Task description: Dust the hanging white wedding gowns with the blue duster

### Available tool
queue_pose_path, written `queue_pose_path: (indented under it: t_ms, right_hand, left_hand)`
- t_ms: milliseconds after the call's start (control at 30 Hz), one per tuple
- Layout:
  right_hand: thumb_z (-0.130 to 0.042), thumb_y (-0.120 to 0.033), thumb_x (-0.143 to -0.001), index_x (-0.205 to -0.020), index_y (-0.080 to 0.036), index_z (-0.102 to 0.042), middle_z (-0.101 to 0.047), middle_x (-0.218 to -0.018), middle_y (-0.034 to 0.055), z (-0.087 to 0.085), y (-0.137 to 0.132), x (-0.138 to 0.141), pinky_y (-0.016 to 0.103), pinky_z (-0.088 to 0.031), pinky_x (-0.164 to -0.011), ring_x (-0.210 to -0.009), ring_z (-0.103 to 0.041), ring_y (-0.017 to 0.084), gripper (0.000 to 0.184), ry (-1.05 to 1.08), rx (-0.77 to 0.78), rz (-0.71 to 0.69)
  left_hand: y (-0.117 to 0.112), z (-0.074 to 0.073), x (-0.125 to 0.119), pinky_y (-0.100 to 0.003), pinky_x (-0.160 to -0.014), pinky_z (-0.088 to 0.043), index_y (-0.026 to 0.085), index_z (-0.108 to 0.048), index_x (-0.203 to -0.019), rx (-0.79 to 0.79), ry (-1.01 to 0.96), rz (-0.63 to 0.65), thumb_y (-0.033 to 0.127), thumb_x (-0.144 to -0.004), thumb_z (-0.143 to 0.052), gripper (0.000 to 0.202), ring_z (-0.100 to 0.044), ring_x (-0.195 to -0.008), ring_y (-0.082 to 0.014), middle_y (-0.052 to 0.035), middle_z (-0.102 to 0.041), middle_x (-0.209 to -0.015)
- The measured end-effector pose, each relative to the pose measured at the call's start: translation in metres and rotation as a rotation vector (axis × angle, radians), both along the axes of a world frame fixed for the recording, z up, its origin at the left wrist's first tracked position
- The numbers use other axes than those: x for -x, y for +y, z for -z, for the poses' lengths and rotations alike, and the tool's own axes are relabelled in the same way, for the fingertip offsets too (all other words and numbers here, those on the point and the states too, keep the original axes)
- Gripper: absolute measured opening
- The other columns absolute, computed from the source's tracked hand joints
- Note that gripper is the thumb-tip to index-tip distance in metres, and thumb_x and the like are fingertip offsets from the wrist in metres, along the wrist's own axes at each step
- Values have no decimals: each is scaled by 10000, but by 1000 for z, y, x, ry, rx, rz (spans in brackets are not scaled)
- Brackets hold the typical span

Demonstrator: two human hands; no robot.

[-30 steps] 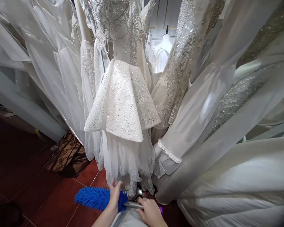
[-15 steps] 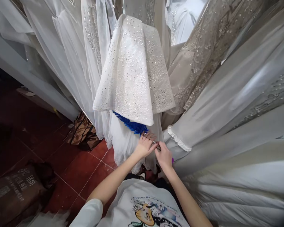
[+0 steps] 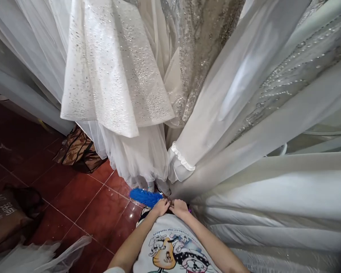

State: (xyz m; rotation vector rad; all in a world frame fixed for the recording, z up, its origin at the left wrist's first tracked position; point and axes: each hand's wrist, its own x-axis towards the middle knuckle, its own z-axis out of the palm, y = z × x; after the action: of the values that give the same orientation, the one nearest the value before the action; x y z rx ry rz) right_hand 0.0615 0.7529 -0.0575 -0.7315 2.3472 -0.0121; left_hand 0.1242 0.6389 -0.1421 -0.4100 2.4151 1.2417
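A duster with a fluffy blue head (image 3: 145, 197) is held low, close in front of my shirt. My left hand (image 3: 161, 207) is closed round its shaft just right of the blue head. Beside it, my right hand (image 3: 179, 207) grips the shaft farther along, and a bit of purple shows past that hand. Most of the shaft is hidden by my fingers. Above and beyond my hands hangs a sequined white dress (image 3: 110, 72), with a tulle underskirt (image 3: 139, 151) reaching down near the blue head.
More pale gowns (image 3: 261, 189) hang close on the right, one with a ruffled hem (image 3: 183, 156). A shiny brown bag (image 3: 76, 149) and a printed brown bag (image 3: 8, 216) lie on the red tile floor (image 3: 93, 204). White tulle (image 3: 39, 258) spreads at lower left.
Both hands have drawn the duster down and toward my body. Its blue head has come out from under the sequined hem. The view has turned down and right.
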Motion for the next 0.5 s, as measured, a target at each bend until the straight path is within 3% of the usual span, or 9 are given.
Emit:
queue_pose_path:
  t_ms: [100, 200, 267, 367, 433, 500]
  right_hand:
    - [-616, -338, -796, -1047, -185, -712, -776, -1031, 133, 5, 33, -4, 346, -514, -826, -992, -711, 273, 309, -69, 27, -102]
    - [-532, -429, -854, -1138, -261, -660, -772, -1079, 60, -2, 49, -7, 319, -499, -849, -1015, -701, 231, 354, -101, 120, -157]
    - [-459, -472, -891, -1167, -315, -622, -759, -1120, 2, -16, 48, -6, 294, -490, -841, -1030, -691, 201, 357, -95, 219, -164]
    - [-415, -479, -918, -1179, -325, -595, -746, -1112, -10, -57, 35, 8, 268, -481, -813, -1020, -674, 179, 352, 60, 431, -134]
    - [-393, -475, -929, -1186, -309, -597, -736, -1047, 22, -92, 24, 28, 265, -477, -781, -991, -662, 184, 367, 261, 518, -92]
    - [-359, -491, -937, -1220, -309, -578, -716, -1048, 35, -120, 15, 51, 268, -477, -747, -983, -658, 195, 401, 407, 515, -51]
  left_hand:
    - [32, -2, -17, -464, -1003, -449, 219, -581, -681, 10, 23, -80, 397, -870, -387, 324, -656, -918, -255, -71, -681, -775]
    - [34, -29, -28, -492, -1091, -357, 225, -585, -673, 72, 114, -165, 441, -888, -372, 372, -648, -853, -236, -56, -676, -725]
    - [22, -61, -30, -477, -1127, -310, 233, -580, -671, 124, 183, -206, 468, -890, -383, 377, -629, -810, -215, -42, -664, -700]
    - [-3, -127, -18, -442, -1209, -187, 240, -614, -782, 246, 323, -201, 468, -903, -382, 347, -613, -871, -196, -35, -682, -793]
    - [-19, -171, 2, -471, -1230, -141, 238, -620, -1024, 458, 510, -84, 417, -931, -348, 339, -605, -1050, -201, -48, -710, -1022]
    - [-32, -203, 30, -506, -1238, -109, 260, -530, -1265, 580, 658, 3, 402, -930, -374, 396, -458, -1332, -234, -58, -615, -1330]
